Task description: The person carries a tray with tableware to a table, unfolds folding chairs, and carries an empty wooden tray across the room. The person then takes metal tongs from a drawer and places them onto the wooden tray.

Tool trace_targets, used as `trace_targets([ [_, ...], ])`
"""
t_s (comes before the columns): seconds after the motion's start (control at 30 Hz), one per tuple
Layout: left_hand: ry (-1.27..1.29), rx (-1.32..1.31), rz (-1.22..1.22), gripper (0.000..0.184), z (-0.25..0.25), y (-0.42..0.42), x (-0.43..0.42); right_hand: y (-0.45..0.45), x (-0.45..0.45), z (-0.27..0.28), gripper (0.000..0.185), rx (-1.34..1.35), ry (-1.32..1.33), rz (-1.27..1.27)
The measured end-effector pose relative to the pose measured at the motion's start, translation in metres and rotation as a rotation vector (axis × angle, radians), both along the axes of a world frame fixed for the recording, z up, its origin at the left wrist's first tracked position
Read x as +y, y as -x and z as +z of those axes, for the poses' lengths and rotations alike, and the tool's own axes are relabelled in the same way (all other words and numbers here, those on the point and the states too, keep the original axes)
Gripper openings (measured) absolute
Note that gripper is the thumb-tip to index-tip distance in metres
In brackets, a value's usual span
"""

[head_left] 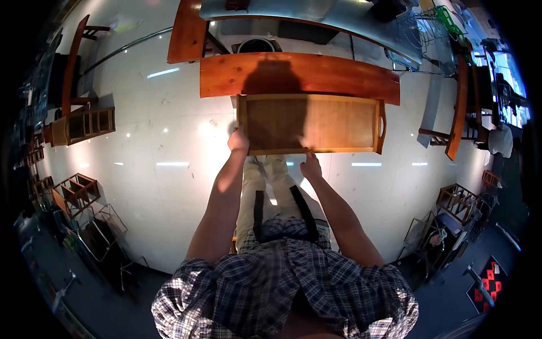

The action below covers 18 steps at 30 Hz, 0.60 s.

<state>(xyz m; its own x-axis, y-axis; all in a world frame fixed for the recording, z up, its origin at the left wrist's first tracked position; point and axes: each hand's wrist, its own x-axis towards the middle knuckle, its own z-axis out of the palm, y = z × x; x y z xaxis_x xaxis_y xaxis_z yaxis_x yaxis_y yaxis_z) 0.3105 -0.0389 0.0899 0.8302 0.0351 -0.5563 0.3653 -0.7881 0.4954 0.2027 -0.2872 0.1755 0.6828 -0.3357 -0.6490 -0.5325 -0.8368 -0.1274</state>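
Observation:
A long rectangular wooden tray (339,121) with a raised rim and a curved handle at its right end is in front of my legs. My left hand (238,140) is closed on its left end, near the front corner. My right hand (310,165) is at the near rim, left of the rim's middle, with its fingers curled onto the edge. The tray's far edge is beside an orange-brown wooden bench (350,76), and I cannot tell whether they touch. A dark shadow falls across both.
Beyond the bench stands a long table with a pale, shiny top (316,31). A small wooden shelf-like piece (90,125) is at the left. Another bench (457,113) stands at the right. Stools and folded chairs line both sides of the pale floor (164,186).

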Motion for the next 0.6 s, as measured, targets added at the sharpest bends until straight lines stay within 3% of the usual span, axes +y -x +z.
trace_targets([
  [0.07,-0.054,0.102,0.057,0.035,0.026,0.011,0.024,0.011,0.013,-0.011,0.047,-0.014,-0.003,0.057],
  [0.13,-0.075,0.082,0.103,0.033,0.02,0.034,0.056,0.03,0.017,-0.025,0.045,-0.372,-0.087,0.198],
  [0.17,-0.092,0.06,0.137,0.032,0.016,0.047,0.074,0.037,0.018,-0.021,0.044,-0.418,-0.09,0.232],
  [0.23,-0.136,-0.019,0.166,0.032,0.016,0.063,0.107,0.05,0.017,-0.021,0.042,-0.446,0.041,0.318],
  [0.4,-0.205,-0.033,0.154,0.031,0.009,0.097,0.189,0.091,-0.011,-0.022,0.039,-0.293,0.103,0.294],
  [0.6,-0.284,-0.016,0.169,0.036,0.04,0.104,0.248,0.081,-0.02,0.037,0.045,-0.04,0.259,0.131],
])
